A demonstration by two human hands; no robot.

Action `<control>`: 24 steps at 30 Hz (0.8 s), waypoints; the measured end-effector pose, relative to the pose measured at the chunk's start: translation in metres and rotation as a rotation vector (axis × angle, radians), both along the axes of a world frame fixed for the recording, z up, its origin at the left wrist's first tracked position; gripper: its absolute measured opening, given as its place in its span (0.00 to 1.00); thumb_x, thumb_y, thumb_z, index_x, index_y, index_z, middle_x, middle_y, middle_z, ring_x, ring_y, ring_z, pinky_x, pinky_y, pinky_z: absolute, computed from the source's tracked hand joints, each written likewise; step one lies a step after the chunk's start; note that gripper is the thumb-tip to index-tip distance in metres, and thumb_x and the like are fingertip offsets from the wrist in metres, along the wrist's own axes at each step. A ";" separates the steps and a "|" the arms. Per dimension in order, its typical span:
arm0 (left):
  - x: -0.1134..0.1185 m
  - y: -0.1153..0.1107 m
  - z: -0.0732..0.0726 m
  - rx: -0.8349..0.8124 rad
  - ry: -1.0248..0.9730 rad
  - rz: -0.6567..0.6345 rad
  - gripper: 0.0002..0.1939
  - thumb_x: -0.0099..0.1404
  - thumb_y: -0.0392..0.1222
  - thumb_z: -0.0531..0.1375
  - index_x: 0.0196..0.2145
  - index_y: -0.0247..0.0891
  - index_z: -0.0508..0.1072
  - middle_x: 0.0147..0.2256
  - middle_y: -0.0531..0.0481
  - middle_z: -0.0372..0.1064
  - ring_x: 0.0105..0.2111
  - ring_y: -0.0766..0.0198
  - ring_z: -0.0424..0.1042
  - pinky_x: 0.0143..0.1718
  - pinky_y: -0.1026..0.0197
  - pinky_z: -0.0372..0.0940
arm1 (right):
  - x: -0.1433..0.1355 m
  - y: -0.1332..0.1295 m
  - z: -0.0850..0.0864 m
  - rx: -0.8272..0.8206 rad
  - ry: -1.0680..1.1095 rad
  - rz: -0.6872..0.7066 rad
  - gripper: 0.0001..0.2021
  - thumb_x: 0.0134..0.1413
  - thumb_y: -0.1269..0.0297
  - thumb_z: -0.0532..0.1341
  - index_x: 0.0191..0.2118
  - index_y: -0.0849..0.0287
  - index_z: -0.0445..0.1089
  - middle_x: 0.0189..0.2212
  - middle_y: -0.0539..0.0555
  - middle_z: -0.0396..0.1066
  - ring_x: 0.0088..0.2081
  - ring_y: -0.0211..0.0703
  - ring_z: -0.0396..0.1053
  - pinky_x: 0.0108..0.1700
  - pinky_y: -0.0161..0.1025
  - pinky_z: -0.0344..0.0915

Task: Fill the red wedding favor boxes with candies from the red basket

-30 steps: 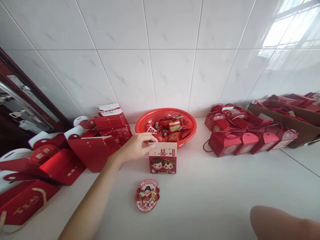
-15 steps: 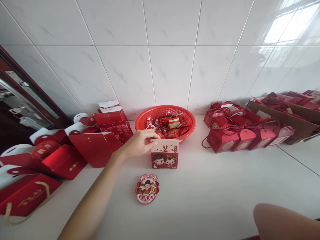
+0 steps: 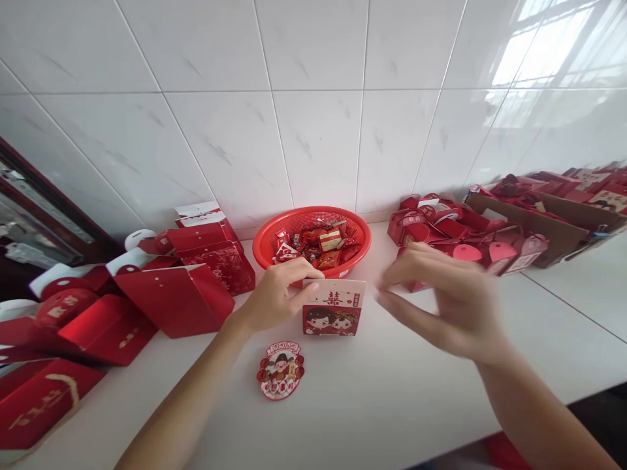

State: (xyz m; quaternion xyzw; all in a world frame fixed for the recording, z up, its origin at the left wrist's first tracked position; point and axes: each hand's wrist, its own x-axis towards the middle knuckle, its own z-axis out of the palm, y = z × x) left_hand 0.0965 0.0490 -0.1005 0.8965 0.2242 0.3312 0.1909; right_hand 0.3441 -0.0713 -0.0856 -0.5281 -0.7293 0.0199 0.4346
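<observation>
A small red and cream candy box (image 3: 332, 320) with two cartoon faces and a double-happiness character stands in front of me on the counter. My left hand (image 3: 283, 290) pinches the top left corner of its cream upper part between thumb and fingers. To the box's right, my right hand (image 3: 443, 303) is blurred and holds nothing, its thumb and fingertips apart and just short of the box's edge. A flat round-shaped card (image 3: 281, 371) with a cartoon figure lies nearer to me. Behind the box, a red plastic basket (image 3: 264, 251) holds wrapped sweets (image 3: 329, 240).
Red gift boxes with raised tops (image 3: 176, 300) crowd the left side of the counter. Several closed red boxes (image 3: 465, 251) stand at the right, beside a brown cardboard carton (image 3: 563, 238) full of more red packaging. A white tiled wall (image 3: 318, 143) rises behind.
My right hand has come in from the lower right, up to the box's right side. My left hand keeps its pinch on the box's top. The view has turned slightly right.
</observation>
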 end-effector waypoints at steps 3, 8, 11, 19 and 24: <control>0.007 -0.010 -0.001 0.037 -0.048 -0.034 0.07 0.71 0.36 0.57 0.38 0.38 0.76 0.35 0.49 0.74 0.35 0.64 0.73 0.39 0.63 0.68 | -0.007 0.027 -0.017 0.036 -0.116 0.161 0.08 0.62 0.60 0.65 0.46 0.53 0.75 0.39 0.55 0.78 0.41 0.51 0.71 0.45 0.48 0.65; 0.012 -0.022 -0.002 0.008 -0.009 -0.071 0.08 0.72 0.37 0.56 0.43 0.40 0.76 0.39 0.48 0.76 0.38 0.64 0.74 0.40 0.62 0.70 | -0.001 0.037 -0.041 -0.060 -0.080 0.232 0.10 0.68 0.64 0.58 0.35 0.55 0.74 0.29 0.53 0.76 0.34 0.45 0.69 0.43 0.44 0.64; 0.007 -0.023 0.002 0.015 0.009 -0.063 0.12 0.71 0.41 0.59 0.51 0.42 0.74 0.45 0.47 0.76 0.43 0.61 0.76 0.45 0.61 0.71 | 0.026 0.017 -0.030 -0.100 -0.024 0.182 0.16 0.68 0.56 0.58 0.31 0.56 0.74 0.27 0.54 0.75 0.32 0.45 0.68 0.40 0.45 0.65; -0.012 -0.010 0.011 0.094 -0.029 0.006 0.07 0.70 0.40 0.60 0.42 0.45 0.78 0.42 0.52 0.77 0.43 0.64 0.76 0.45 0.65 0.71 | 0.172 -0.078 -0.008 -0.029 0.535 -0.698 0.17 0.43 0.47 0.75 0.34 0.54 0.84 0.22 0.56 0.75 0.23 0.40 0.66 0.27 0.47 0.56; -0.015 -0.009 0.017 0.087 -0.041 0.002 0.06 0.70 0.39 0.61 0.39 0.44 0.79 0.38 0.54 0.77 0.39 0.65 0.76 0.42 0.65 0.70 | 0.227 -0.075 -0.018 0.042 0.166 -1.111 0.26 0.47 0.48 0.73 0.09 0.59 0.74 0.07 0.61 0.62 0.18 0.39 0.59 0.27 0.52 0.47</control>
